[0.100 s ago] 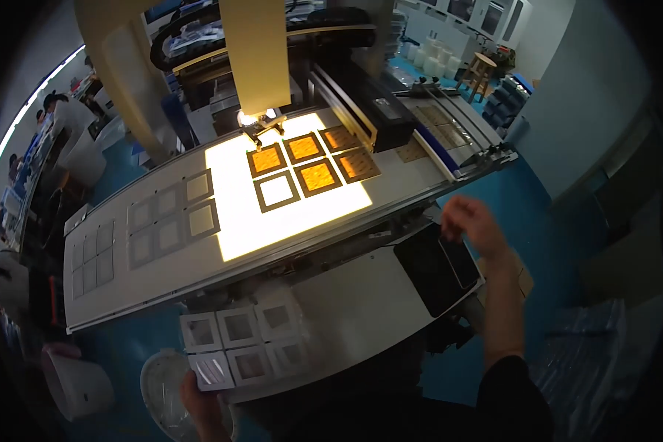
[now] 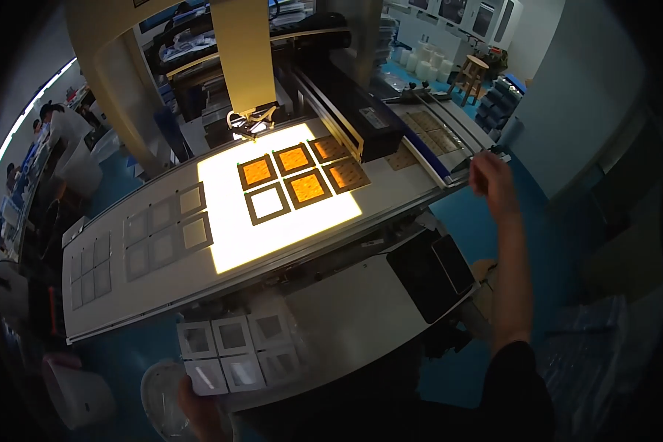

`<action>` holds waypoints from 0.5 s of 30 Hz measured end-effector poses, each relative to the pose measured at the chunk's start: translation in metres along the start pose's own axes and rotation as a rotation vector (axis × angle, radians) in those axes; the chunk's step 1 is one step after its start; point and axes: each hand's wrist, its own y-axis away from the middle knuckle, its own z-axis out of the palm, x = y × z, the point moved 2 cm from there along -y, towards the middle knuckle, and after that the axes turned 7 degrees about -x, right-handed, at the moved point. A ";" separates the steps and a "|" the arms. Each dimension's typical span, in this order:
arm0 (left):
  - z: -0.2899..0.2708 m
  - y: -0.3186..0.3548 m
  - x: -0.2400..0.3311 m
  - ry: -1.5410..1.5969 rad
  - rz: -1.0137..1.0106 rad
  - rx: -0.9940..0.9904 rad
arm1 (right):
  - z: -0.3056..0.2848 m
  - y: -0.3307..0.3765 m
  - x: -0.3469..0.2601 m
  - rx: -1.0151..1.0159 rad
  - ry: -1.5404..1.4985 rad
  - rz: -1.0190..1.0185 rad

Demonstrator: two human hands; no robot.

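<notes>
My left hand grips the lower left corner of a clear sheet with white square frames. The thumb shows at the sheet's edge, and the other fingers are hidden under it. My right hand is raised by the right end of a long flat machine table, with its fingers curled. Whether anything is in those fingers I cannot make out. On the table's brightly lit panel lies a set of dark square frames, several filled with orange and one showing white.
A black carriage and a yellow-lit column stand over the table. A blue-edged frame sits at its right. Below are a dark screen and a pale shelf. Bins stand lower left; people work far left.
My right hand has moved up and to the right, toward the table's right end. The whole view has shifted slightly. My left hand keeps its hold on the sheet.
</notes>
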 end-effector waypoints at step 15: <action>-0.050 -0.024 -0.017 -1.024 0.579 -0.067 | -0.084 -0.194 0.101 0.218 1.308 0.377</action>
